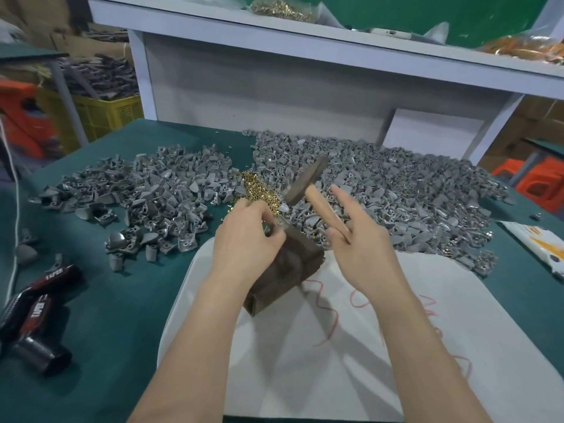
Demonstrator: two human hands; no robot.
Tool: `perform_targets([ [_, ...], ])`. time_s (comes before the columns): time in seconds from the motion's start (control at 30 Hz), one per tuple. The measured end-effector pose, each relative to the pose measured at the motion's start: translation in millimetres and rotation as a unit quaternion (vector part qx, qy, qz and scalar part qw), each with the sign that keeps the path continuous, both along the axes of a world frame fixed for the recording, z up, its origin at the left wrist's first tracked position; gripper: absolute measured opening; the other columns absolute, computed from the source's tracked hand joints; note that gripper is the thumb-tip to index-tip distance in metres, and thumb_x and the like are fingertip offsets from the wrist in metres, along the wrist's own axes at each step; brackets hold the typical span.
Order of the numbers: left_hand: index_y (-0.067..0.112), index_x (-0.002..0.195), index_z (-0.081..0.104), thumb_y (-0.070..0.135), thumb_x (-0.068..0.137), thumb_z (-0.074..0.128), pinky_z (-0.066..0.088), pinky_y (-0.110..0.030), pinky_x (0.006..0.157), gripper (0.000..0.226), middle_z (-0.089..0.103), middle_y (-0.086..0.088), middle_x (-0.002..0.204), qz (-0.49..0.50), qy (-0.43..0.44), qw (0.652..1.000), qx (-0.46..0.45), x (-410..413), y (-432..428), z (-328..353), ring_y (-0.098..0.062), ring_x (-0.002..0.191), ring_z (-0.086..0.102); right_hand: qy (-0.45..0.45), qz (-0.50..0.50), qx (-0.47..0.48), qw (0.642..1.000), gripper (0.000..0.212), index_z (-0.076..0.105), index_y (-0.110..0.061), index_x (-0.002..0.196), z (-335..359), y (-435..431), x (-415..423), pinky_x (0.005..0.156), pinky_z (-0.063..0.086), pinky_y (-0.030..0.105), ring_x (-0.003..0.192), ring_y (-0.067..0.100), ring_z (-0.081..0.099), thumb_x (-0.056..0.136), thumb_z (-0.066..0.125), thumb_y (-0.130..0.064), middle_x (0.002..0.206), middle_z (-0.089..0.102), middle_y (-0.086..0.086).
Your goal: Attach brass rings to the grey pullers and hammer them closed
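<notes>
Right grip (363, 248) is up off the block, clenched on the hammer (314, 190). The wooden handle runs out between thumb and fingers, two fingers stick straight out alongside it, and the dark head is tilted in the air over the heaps.

Left grip (247, 236) is down at the near top edge of the dark block (293, 270), fingertips curled in and bunched tight. Whatever they pinch is hidden under them, so whether a piece sits in there cannot be told.

The block stands on a white sheet (351, 361) scrawled with red lines, and the sheet lies on the green worktop (106, 315).

Just beyond the left grip is the little gold heap of brass rings (259, 190), touching the grey on both sides. The grey pullers are spread across the worktop in two big heaps, one to the left (146, 196) and a broader one to the right (412, 190).

At the worktop's left edge lie black tubes (39, 303) lettered TAPER. A white shelf (305, 35) runs overhead.
</notes>
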State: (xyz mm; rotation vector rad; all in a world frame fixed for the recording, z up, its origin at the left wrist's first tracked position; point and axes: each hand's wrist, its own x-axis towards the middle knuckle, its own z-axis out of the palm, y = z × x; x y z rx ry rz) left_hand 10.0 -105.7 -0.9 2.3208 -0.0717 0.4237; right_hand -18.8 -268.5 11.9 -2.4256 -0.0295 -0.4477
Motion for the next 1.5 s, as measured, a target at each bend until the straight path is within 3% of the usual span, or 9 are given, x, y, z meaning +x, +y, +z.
perform_targets([
  [0.07,0.023,0.08,0.053,0.021,0.083,0.062,0.046,-0.036,0.074,0.01,0.058,0.003,0.09,0.015,-0.007,0.999,-0.032,-0.5,0.9,1.8,-0.02,0.082,0.058,0.008,-0.008,-0.001,1.0,0.056,0.041,-0.044,0.136,-2.5,-6.9,-2.8,0.076,0.044,0.029,0.095,0.022,0.06,0.091,0.053,-0.013,0.101,0.066,-0.002],
  [0.33,0.023,0.081,0.061,0.014,0.082,0.06,0.05,-0.035,0.074,0.008,0.059,0.005,0.076,0.035,0.001,0.999,-0.035,0.0,2.7,3.7,-0.022,0.078,0.058,-0.009,0.019,0.018,1.0,0.047,0.055,-0.041,0.126,-4.1,-9.3,-11.4,0.073,0.04,0.024,0.081,0.013,0.057,0.087,0.055,-0.014,0.098,0.069,-0.007],
  [0.6,0.018,0.078,0.061,0.014,0.078,0.062,0.051,-0.036,0.072,0.005,0.06,0.003,0.071,0.024,0.021,0.999,-0.025,2.3,5.4,0.4,-0.023,0.075,0.059,0.009,0.031,-0.041,0.999,0.053,0.048,-0.057,0.125,3.7,-8.6,-19.6,0.073,0.051,0.03,0.079,0.015,0.06,0.086,0.053,-0.021,0.101,0.069,-0.012],
  [0.8,0.02,0.073,0.058,0.017,0.076,0.062,0.041,-0.03,0.063,0.006,0.053,0.007,0.066,0.044,-0.017,0.999,-0.01,1.5,6.6,2.2,-0.019,0.068,0.053,0.001,0.028,-0.036,0.999,0.055,0.043,-0.063,0.122,9.4,-6.6,-25.1,0.065,0.053,0.032,0.058,0.012,0.054,0.086,0.052,-0.022,0.092,0.069,-0.011],
  [0.97,0.019,0.084,0.055,0.025,0.082,0.058,0.034,-0.031,0.066,0.007,0.049,0.001,0.089,0.023,-0.007,0.998,0.065,-1.0,1.6,0.4,-0.023,0.079,0.05,0.023,0.044,-0.042,0.998,0.052,0.049,-0.056,0.122,6.9,-3.3,-25.2,0.079,0.051,0.031,0.084,0.014,0.06,0.086,0.053,-0.019,0.104,0.068,-0.014],
  [1.1,0.018,0.087,0.055,0.019,0.084,0.059,0.041,-0.034,0.067,0.005,0.054,0.003,0.081,0.006,0.011,1.0,0.028,-0.9,1.0,0.7,-0.025,0.08,0.053,0.033,0.038,-0.043,0.998,0.052,0.049,-0.055,0.123,6.5,-4.8,-24.7,0.079,0.051,0.033,0.085,0.016,0.06,0.086,0.053,-0.02,0.105,0.068,-0.013],
  [1.27,0.016,0.093,0.062,0.007,0.087,0.052,0.049,-0.042,0.083,0.015,0.067,-0.003,0.09,0.011,0.007,1.0,-0.009,1.6,2.3,-0.6,-0.026,0.09,0.06,0.036,0.034,-0.033,0.998,0.051,0.05,-0.055,0.122,7.2,-6.3,-25.4,0.068,0.053,0.033,0.063,0.014,0.053,0.085,0.053,-0.02,0.097,0.068,-0.013],
  [1.5,0.018,0.088,0.066,0.018,0.091,0.056,0.047,-0.031,0.078,0.01,0.062,0.004,0.078,0.03,0.016,0.998,-0.059,8.5,3.1,-6.3,-0.021,0.084,0.06,0.023,0.038,-0.011,0.999,0.05,0.052,-0.054,0.12,8.0,-5.8,-27.4,0.068,0.054,0.039,0.06,0.014,0.051,0.085,0.053,-0.018,0.103,0.067,-0.014],
])
